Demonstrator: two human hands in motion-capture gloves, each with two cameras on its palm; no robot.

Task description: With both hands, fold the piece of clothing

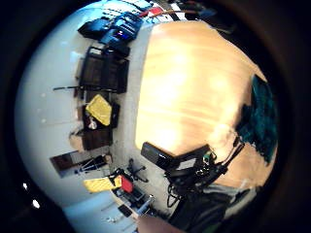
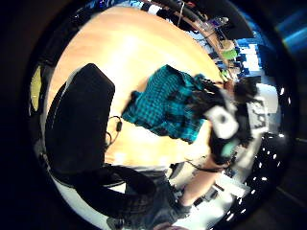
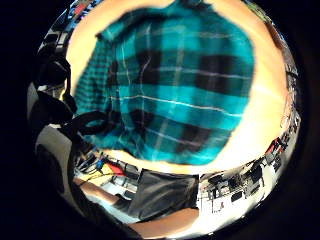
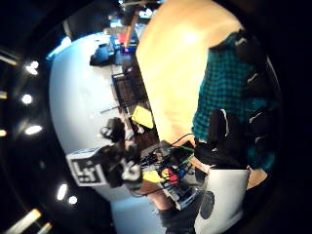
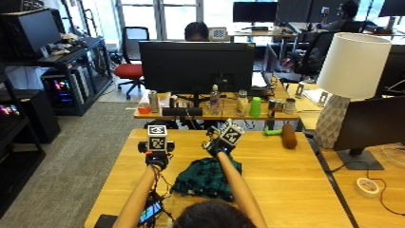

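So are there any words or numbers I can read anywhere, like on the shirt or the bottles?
None can be read.
Green plaid shirt on the wooden table: no words or label show.
Bottles on the desk behind: labels too small to read.
Dark monitor: no brand readable.
White lamp: no text visible.

teal plaid shirt (image 5: 206, 179) on table (image 5: 284, 175)

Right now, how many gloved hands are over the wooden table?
2. The left hand is over bare table, left of the teal plaid shirt. The right hand is above the shirt's far edge.
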